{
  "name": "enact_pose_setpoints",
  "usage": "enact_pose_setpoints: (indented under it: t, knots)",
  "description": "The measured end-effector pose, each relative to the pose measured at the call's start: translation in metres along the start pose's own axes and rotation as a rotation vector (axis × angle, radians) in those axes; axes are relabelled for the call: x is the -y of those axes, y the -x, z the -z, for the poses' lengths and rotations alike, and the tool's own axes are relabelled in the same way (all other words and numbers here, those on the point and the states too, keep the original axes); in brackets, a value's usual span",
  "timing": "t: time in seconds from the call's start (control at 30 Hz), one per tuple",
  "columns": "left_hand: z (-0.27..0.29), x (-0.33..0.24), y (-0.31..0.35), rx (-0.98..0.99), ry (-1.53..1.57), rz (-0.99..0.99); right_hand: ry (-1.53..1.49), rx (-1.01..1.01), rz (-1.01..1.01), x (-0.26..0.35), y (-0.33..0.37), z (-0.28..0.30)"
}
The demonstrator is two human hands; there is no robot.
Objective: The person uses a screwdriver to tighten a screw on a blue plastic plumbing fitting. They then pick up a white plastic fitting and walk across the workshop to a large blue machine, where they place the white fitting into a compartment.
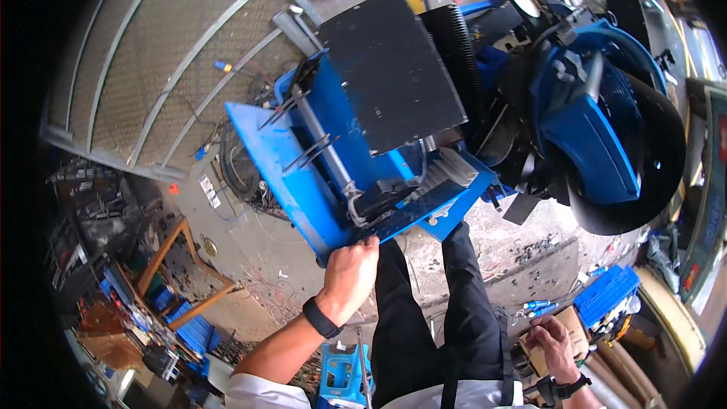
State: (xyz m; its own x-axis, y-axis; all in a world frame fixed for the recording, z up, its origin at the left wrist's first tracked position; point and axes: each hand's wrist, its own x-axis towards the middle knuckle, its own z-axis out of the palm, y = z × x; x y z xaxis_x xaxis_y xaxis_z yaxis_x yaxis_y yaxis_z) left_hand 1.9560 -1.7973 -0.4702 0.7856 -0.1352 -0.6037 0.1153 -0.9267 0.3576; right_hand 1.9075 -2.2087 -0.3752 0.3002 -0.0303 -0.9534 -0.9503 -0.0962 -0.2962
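My left hand (351, 276) is closed on the near edge of a blue sheet-metal machine housing (261, 159). The housing stands in front of my legs with its inside exposed. A long metal shaft with thin prongs (326, 136) runs through it, and a black flat panel (394, 76) covers its upper right part. At the lower right my right hand (554, 342) is raised beside a cardboard box (578, 333), with its fingers curled together. Whatever may be between those fingers is too small to make out. Just beyond it lie blue-handled tools (539, 307).
A large blue-and-black machine part (591, 144) stands at the right. Metal framing with a patterned sheet (182, 53) fills the upper left. Cables and scraps litter the floor. A wooden frame (182, 265), a blue stool (342, 371) and a blue bin (606, 295) stand around me.
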Motion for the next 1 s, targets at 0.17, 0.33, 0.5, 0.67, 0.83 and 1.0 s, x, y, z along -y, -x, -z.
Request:
enact_pose_setpoints:
  t: [0.17,0.33,0.5,0.67,0.83,1.0]
  knots:
    - [-0.002,-0.001,-0.004,0.002,0.006,0.023,-0.01,0.01,0.005,-0.002,-0.007,0.025]
    - [0.034,-0.006,-0.033,0.091,0.253,0.155,-0.11,-0.004,0.002,-0.002,-0.014,0.044]
    - [0.06,-0.009,-0.117,-0.085,0.346,0.205,-0.183,-0.042,0.004,-0.009,-0.019,0.066]
    - [0.061,-0.021,-0.176,-0.136,0.136,-0.046,-0.254,-0.062,0.012,-0.008,-0.018,0.082]
    - [0.069,-0.04,-0.188,0.03,0.11,0.053,-0.278,-0.076,0.002,-0.015,-0.018,0.092]
    - [0.067,-0.033,-0.179,0.029,0.109,0.058,-0.253,-0.059,0.011,-0.013,-0.019,0.09]
